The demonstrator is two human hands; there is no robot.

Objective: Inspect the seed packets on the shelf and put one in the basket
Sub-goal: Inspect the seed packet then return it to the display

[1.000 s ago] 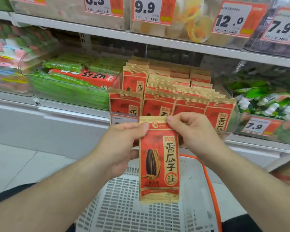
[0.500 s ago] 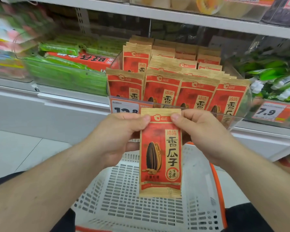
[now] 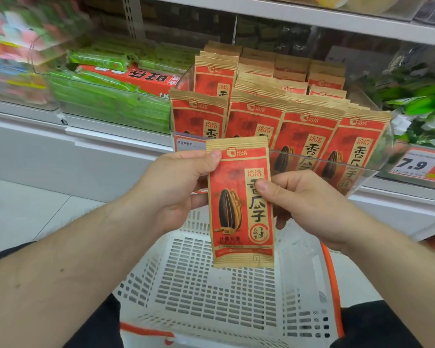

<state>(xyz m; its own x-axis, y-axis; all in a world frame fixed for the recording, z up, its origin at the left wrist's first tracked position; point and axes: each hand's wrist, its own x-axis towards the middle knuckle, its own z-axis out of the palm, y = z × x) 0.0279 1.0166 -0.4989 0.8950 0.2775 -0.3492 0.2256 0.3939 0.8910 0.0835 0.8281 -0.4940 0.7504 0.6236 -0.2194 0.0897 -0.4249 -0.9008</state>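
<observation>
Head view gives me the whole picture: I have one seed packet held upright in front of me, just above the white basket and in front of the clear shelf bin where the other seed packets stand in rows. My left hand pinches the packet's top left corner, thumb on the printed face near the sealed band, fingers curled behind it. My right hand grips the right edge about halfway down, thumb pressed onto the front; I cannot see the fingers behind the packet. I judge the thing to be light, since a corner pinch keeps it level without any sag. It looks like a thin, flat paper-type pouch with crimped seals at top and bottom, so it should flex readily and crease if I squeeze the middle, where loose seeds would shift under the thumb. The matte surface should not be slippery. I would keep my hold on the stiff sealed bands or the side edges, not the belly, when turning it over to read the back. Nothing about it seems fragile, and the basket lies directly beneath, so I judge a simple release from low down would be enough to put it in.
</observation>
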